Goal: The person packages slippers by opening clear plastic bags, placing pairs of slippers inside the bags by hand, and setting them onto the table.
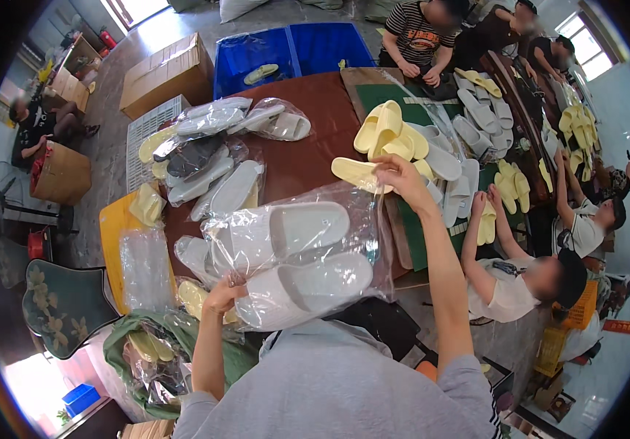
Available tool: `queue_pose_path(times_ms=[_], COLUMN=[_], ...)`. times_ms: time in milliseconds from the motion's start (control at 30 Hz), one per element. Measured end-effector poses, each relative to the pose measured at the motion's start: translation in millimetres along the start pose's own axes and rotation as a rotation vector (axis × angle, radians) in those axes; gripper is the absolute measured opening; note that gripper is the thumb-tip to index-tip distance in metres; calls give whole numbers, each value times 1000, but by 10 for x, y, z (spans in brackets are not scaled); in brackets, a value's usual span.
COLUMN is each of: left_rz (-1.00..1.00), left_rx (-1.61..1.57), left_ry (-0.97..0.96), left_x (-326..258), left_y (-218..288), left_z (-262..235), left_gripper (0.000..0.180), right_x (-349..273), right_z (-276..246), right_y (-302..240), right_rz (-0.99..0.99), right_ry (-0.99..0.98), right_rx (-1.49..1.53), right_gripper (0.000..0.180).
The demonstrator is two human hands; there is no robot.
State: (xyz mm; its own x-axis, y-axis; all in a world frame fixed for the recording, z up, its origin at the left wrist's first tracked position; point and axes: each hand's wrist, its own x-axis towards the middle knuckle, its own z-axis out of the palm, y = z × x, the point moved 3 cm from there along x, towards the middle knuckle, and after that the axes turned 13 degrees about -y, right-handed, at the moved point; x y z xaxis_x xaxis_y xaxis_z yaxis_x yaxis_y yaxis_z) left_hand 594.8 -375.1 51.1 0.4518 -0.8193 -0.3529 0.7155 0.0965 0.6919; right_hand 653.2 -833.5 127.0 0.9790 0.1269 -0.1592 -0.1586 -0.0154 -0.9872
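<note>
near the table's front edge, the left hand point(225, 293) pinches a clear plastic bag holding a pair of white foam slippers point(293, 260); the right hand point(395, 174) grips a pale yellow foam slipper point(355, 174) farther off. best keep the bag mouth wide. more bagged slippers point(212, 157) lie left, brown cardboard boxes point(165, 73) and blue plastic crates point(293, 47) beyond

Grey short-sleeved shirt, forearms bare, no gloves.
</note>
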Motion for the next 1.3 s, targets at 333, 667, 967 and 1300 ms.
queue_pose_path(times_ms=[333,667,967,1300], left_rz=[309,271,-17,25], left_rx=[-102,-625,-237,-31], left_ry=[331,-8,291,-19], left_x=[737,1064,1583,4071], left_y=[-197,-385,-859,479], left_z=[299,558,561,2014], left_gripper=[70,72,73,67], right_x=[-1045,-1401,-1852,-1351], right_z=[1584,1404,776,-1532], right_y=[640,487,967,899], right_rz=[273,166,459,162], right_ry=[22,327,496,860], right_rx=[772,-153,61,286], right_gripper=[68,74,48,72])
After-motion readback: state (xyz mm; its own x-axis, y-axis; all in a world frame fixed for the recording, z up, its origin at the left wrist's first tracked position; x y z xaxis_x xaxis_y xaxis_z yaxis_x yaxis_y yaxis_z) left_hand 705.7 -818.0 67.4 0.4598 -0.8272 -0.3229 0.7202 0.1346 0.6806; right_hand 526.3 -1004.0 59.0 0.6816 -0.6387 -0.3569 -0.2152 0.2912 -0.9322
